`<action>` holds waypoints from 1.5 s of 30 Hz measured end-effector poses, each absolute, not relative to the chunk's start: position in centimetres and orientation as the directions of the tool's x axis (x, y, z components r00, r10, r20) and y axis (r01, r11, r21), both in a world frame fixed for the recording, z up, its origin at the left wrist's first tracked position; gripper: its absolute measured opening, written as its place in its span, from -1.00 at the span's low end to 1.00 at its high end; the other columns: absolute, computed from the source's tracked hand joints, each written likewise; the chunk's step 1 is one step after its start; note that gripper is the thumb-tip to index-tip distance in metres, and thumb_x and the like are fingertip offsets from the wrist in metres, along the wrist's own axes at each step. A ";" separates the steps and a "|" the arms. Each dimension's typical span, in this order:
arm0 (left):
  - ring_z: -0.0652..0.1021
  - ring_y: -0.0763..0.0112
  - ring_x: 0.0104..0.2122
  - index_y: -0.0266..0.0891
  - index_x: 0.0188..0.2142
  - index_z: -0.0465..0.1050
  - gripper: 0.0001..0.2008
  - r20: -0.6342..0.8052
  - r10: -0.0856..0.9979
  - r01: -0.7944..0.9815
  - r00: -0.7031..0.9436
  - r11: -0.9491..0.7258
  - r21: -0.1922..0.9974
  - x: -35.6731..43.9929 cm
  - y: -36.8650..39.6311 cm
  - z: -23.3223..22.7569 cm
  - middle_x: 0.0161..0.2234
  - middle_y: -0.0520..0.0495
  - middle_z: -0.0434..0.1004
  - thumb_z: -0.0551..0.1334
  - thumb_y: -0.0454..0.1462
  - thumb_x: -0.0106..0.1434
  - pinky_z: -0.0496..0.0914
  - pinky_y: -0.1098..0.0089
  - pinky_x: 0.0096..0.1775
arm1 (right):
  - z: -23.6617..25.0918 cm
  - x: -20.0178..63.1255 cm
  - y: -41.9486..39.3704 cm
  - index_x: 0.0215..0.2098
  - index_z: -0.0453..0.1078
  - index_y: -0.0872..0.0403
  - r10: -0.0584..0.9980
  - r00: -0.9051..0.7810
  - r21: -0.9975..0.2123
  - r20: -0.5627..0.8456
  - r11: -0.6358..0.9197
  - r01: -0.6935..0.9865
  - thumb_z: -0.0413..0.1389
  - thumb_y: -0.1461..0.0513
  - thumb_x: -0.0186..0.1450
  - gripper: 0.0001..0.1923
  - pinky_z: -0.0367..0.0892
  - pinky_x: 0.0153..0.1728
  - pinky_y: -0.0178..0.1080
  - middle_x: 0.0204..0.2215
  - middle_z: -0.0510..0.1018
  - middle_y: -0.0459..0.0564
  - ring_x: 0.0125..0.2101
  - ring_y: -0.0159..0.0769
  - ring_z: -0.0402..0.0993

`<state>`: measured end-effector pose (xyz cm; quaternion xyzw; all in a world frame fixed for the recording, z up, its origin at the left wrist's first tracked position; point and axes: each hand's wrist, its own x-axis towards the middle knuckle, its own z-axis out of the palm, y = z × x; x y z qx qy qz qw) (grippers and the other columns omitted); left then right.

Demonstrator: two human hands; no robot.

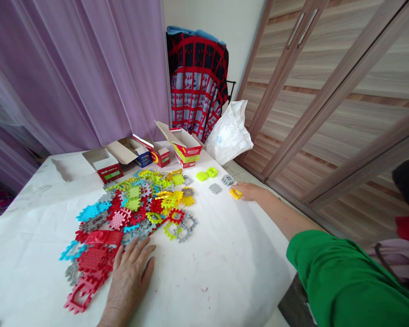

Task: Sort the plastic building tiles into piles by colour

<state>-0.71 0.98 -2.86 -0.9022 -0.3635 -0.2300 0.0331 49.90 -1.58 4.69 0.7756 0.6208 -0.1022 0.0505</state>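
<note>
Pinched lightly in the right hand [250, 191], at the middle right of the frame, was a small yellow waffle block [235, 194] — fingers closed on it at the far edge of the white-covered table [225, 268], beside two grey blocks [221, 184] and a pair of lime-green blocks [206, 174] set apart from the rest. The left hand [131, 272] lay flat and open at the lower middle, gripping nothing, its fingertips touching the near edge of the big heap of coloured interlocking blocks [136, 209] just beside a red block [93, 260]. By the look of it the work was sorting by colour, with the yellow piece being laid in a spot of its own; the next move would call for a long reach back across to the heap. Behind the heap, toward the upper middle, stood open cardboard boxes [150, 152], with a white plastic bag [230, 131] to their right — none of it blocked either hand. A red-and-black patterned cloth [197, 86] hung behind, purple curtains [75, 68] filled the upper left, and wooden wardrobe doors [344, 91] the right.
</note>
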 end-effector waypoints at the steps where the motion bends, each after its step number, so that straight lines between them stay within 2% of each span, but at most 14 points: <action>1: 0.41 0.10 0.11 -0.02 -0.07 0.50 -0.73 0.437 0.643 0.672 0.629 -0.733 0.110 -0.7 1.0 -2.8 0.03 -0.05 0.54 0.14 -0.21 0.27 0.08 0.01 0.19 | 4.8 49.8 -1.6 0.08 0.39 -0.02 0.948 0.196 -0.033 -0.249 -0.210 0.977 0.17 0.37 0.04 -0.39 0.32 -0.08 -0.25 -0.03 0.50 0.04 -0.10 -0.21 0.46; 4: 0.41 0.12 0.11 -0.02 -0.07 0.49 -0.73 0.431 0.644 0.673 0.632 -0.732 0.106 -0.7 0.9 -2.7 0.04 -0.04 0.54 0.13 -0.21 0.27 0.07 0.01 0.19 | 5.1 49.6 -1.5 0.17 0.31 0.00 0.937 0.180 0.027 -0.298 -0.181 0.983 0.13 0.38 0.08 -0.34 0.31 -0.05 -0.23 0.01 0.46 0.09 -0.08 -0.18 0.46; 8: 0.40 0.12 0.12 -0.02 -0.07 0.50 -0.73 0.436 0.645 0.674 0.628 -0.731 0.111 -0.7 0.9 -2.7 0.03 -0.05 0.55 0.13 -0.21 0.27 0.07 0.02 0.20 | 5.4 49.4 -1.7 0.18 0.27 -0.01 0.935 0.194 0.075 -0.296 -0.180 0.981 0.10 0.36 0.13 -0.37 0.32 -0.06 -0.24 -0.01 0.47 0.08 -0.11 -0.19 0.47; 17: 0.41 0.11 0.11 -0.02 -0.08 0.50 -0.73 0.445 0.637 0.670 0.629 -0.735 0.105 -0.7 1.0 -2.6 0.02 -0.05 0.55 0.12 -0.21 0.28 0.09 0.02 0.18 | 5.3 49.1 -2.0 0.25 0.15 0.05 0.930 0.234 0.046 -0.283 -0.230 0.972 0.13 0.33 0.13 -0.30 0.29 0.00 -0.23 0.09 0.41 0.14 0.01 -0.15 0.40; 20: 0.41 0.11 0.11 -0.02 -0.08 0.50 -0.73 0.444 0.640 0.667 0.627 -0.735 0.117 -0.7 1.0 -2.6 0.01 -0.05 0.55 0.12 -0.20 0.28 0.09 0.01 0.17 | 4.9 49.0 -2.1 0.28 0.11 0.05 0.912 0.312 0.009 -0.267 -0.321 0.947 0.16 0.26 0.12 -0.25 0.31 -0.04 -0.23 0.06 0.44 0.15 -0.03 -0.14 0.44; 25: 0.41 0.12 0.11 -0.02 -0.07 0.50 -0.73 0.441 0.645 0.670 0.624 -0.732 0.123 -0.7 0.9 -2.7 0.02 -0.06 0.55 0.12 -0.21 0.28 0.09 0.03 0.18 | 3.8 47.9 -2.0 0.23 0.16 0.08 0.877 0.441 0.006 -0.192 -0.448 0.894 0.12 0.08 0.19 -0.34 0.30 -0.08 -0.17 0.01 0.47 0.19 -0.05 -0.07 0.44; 31: 0.42 0.09 0.10 -0.03 -0.07 0.50 -0.73 0.452 0.630 0.665 0.632 -0.740 0.100 -0.7 1.0 -2.8 0.02 -0.05 0.55 0.12 -0.21 0.28 0.11 0.00 0.16 | 3.3 46.8 -2.0 0.18 0.18 0.08 0.876 0.469 0.013 -0.111 -0.471 0.882 0.07 0.14 0.23 -0.44 0.28 -0.09 -0.21 0.00 0.48 0.17 -0.06 -0.12 0.43; 45: 0.41 0.08 0.10 -0.04 -0.07 0.49 -0.74 0.441 0.638 0.669 0.632 -0.736 0.106 -0.6 0.9 -2.6 0.03 -0.04 0.54 0.12 -0.21 0.28 0.11 0.00 0.15 | 3.3 47.0 -2.1 0.16 0.26 0.09 0.887 0.449 0.003 -0.109 -0.451 0.892 0.09 0.19 0.21 -0.47 0.25 -0.03 -0.21 -0.02 0.47 0.16 -0.05 -0.11 0.41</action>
